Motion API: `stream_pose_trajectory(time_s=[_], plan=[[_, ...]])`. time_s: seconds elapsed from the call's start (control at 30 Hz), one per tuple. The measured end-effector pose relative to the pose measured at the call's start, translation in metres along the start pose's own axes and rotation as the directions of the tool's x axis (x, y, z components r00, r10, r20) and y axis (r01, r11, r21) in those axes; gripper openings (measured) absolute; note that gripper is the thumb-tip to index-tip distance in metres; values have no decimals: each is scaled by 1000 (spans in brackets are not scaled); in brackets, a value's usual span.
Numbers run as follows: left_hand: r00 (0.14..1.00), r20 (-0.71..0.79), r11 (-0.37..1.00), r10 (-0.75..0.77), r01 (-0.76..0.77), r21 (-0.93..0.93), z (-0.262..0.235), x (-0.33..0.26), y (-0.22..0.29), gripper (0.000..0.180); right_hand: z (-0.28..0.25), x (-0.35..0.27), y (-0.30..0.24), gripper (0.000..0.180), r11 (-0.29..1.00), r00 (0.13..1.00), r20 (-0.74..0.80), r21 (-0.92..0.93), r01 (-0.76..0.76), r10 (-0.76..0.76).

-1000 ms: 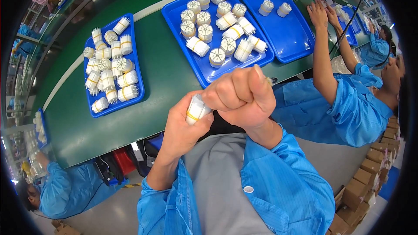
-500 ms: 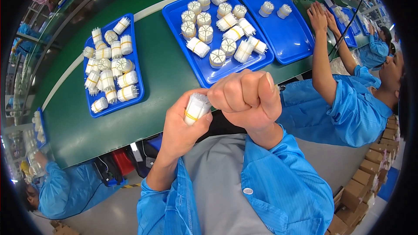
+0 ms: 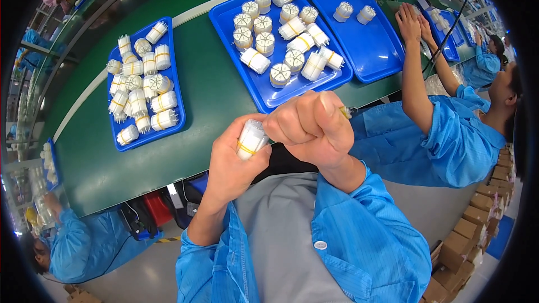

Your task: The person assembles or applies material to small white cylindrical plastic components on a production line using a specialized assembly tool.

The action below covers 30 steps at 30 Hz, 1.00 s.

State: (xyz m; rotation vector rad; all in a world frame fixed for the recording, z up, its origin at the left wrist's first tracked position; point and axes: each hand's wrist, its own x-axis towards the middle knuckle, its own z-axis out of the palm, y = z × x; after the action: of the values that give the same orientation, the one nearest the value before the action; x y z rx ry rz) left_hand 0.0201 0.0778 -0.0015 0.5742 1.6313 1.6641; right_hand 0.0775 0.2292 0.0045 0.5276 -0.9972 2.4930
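Note:
My left hand (image 3: pixel 231 163) is wrapped round a white cylindrical part (image 3: pixel 251 141) with a yellow band about it, held upright in front of my chest. Right beside it, my right hand (image 3: pixel 311 129) is closed in a fist, its knuckles against the part's upper end. A slim thing with a yellowish end (image 3: pixel 345 112) pokes out by the right thumb; the fist hides the rest, so its kind does not show. Beyond my hands, a blue tray (image 3: pixel 269 100) carries several similar banded white parts (image 3: pixel 255 60), some upright, some lying.
Another blue tray (image 3: pixel 176 87) at the left holds more banded parts. To the right, a third blue tray (image 3: pixel 373 70) bears two parts. All rest on a green bench (image 3: pixel 208 95). Close on my right, a co-worker's hands (image 3: pixel 410 22) lie on the bench. Cardboard boxes (image 3: pixel 463 235) line the floor.
My right fist has shifted slightly left and turned, and the yellowish end now shows beside the thumb. The left hand keeps its hold on the white part, nearly still.

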Motion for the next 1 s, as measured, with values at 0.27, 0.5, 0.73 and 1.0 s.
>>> stream_pose_trajectory(time_s=[0.27, 0.5, 0.73, 1.0], plan=[[999, 18, 999, -34, 35, -32, -6, 6, -12, 39, -12, 2, 8, 49, 991, 998, -7, 120, -59, 61], [990, 111, 813, 81, -1, -583, -6, 9, -21, 56, -13, 3, 2, 50, 947, 979, -169, 277, 161, -117], [993, 95, 796, 76, -3, -606, -6, 8, -19, 69, -13, -6, -2, 49, 961, 981, -131, 218, 171, -145], [989, 102, 773, 108, -19, -634, -2, 3, -18, 66, -14, -10, 0, 49, 964, 977, -104, 175, 202, -186]])
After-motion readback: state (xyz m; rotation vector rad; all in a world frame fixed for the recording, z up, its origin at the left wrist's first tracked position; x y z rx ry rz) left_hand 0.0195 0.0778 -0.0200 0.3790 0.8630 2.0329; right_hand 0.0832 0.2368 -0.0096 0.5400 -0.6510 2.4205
